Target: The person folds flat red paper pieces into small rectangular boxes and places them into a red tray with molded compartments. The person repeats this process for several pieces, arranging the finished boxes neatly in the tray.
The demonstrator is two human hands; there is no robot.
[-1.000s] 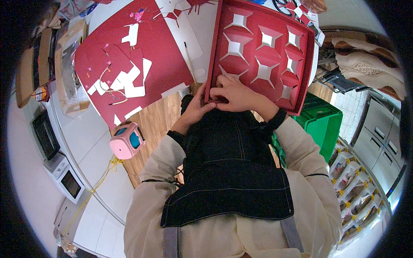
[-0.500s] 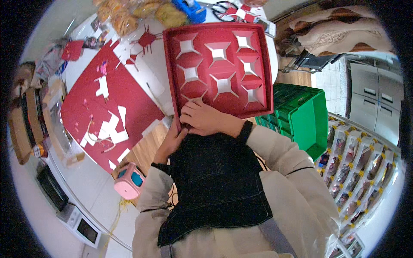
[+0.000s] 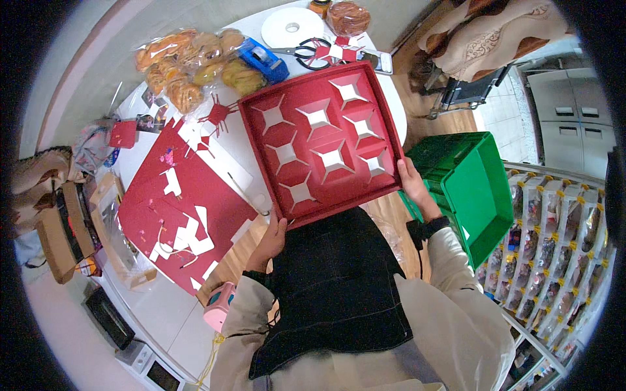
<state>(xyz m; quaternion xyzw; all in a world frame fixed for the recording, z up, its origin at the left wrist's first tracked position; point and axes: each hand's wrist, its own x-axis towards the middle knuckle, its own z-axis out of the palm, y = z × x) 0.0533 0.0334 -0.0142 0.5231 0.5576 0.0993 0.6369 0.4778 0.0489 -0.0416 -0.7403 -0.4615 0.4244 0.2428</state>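
A shallow red box (image 3: 310,139) with a raised rim is held in front of me. Its red panel has several square cut-outs with white floors and folded-up flaps. My left hand (image 3: 275,236) grips the near left corner, thumb near the rim. My right hand (image 3: 416,186) holds the right edge near its front corner. Parts of the fingers on both hands are hidden by the box. Below it hangs my black apron (image 3: 332,287).
A red sheet (image 3: 150,208) with white paper scraps lies on the white table at left. Behind the box are bagged breads (image 3: 179,65), a blue tape dispenser (image 3: 264,60), scissors (image 3: 313,53) and a white roll (image 3: 292,27). A green crate (image 3: 479,202) stands at right, beside shelves of small bins (image 3: 541,254).
My right hand has moved from the box's near left corner to its right edge. The box is now turned counterclockwise and sits lower, held by both sides.
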